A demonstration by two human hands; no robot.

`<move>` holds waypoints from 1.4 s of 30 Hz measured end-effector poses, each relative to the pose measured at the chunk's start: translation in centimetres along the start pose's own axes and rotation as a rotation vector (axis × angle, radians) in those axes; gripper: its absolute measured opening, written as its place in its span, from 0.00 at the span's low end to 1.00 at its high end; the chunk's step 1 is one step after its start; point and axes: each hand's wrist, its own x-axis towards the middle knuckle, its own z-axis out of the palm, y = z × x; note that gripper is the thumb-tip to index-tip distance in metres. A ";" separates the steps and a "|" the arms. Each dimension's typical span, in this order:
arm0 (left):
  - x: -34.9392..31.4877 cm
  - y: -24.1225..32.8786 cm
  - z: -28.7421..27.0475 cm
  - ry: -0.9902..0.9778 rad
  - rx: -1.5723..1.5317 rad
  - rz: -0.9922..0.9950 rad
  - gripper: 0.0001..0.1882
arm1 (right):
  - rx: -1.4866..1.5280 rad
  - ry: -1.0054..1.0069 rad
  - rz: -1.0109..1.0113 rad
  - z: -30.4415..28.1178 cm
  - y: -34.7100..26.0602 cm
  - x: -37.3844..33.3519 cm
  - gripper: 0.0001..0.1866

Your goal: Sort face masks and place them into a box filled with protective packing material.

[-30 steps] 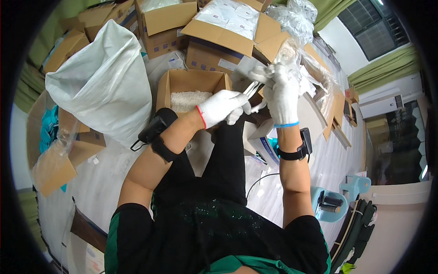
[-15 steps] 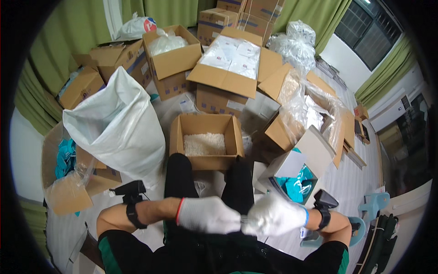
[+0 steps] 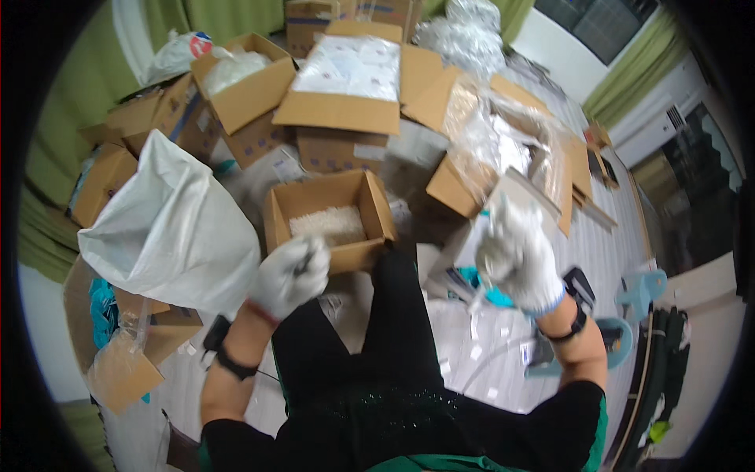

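The gloved left hand [image 3: 289, 275], curled around something small and dark, hovers just beside the open brown cardboard box [image 3: 330, 222], nearer than the fisted right hand [image 3: 515, 256].

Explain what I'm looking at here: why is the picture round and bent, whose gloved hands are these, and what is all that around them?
The picture comes from a wide fisheye camera worn on a person's head, looking down, so straight edges curve near the rim. No machine is here: the two white-gloved hands are the wearer's own. The left hand is closed around something small and dark; what it is cannot be told. The right hand is raised and blurred, gripping what looks like clear plastic. Below are the person's dark-clothed legs, seated on the floor. Ahead sits a small open cardboard box with white material inside. A large white sack stands to the left, and more open cartons and clear plastic bags lie beyond.
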 end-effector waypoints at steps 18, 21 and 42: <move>8.9 -8.8 4.1 -0.114 0.695 -0.199 0.39 | 0.759 0.266 0.412 2.9 2.1 5.5 0.23; 9.4 -9.3 4.4 -0.077 0.875 -0.112 0.29 | 0.710 0.304 0.436 3.7 1.6 5.3 0.21; 10.2 -8.4 2.6 0.244 0.694 0.230 0.08 | 0.531 0.338 0.481 5.4 1.5 4.5 0.19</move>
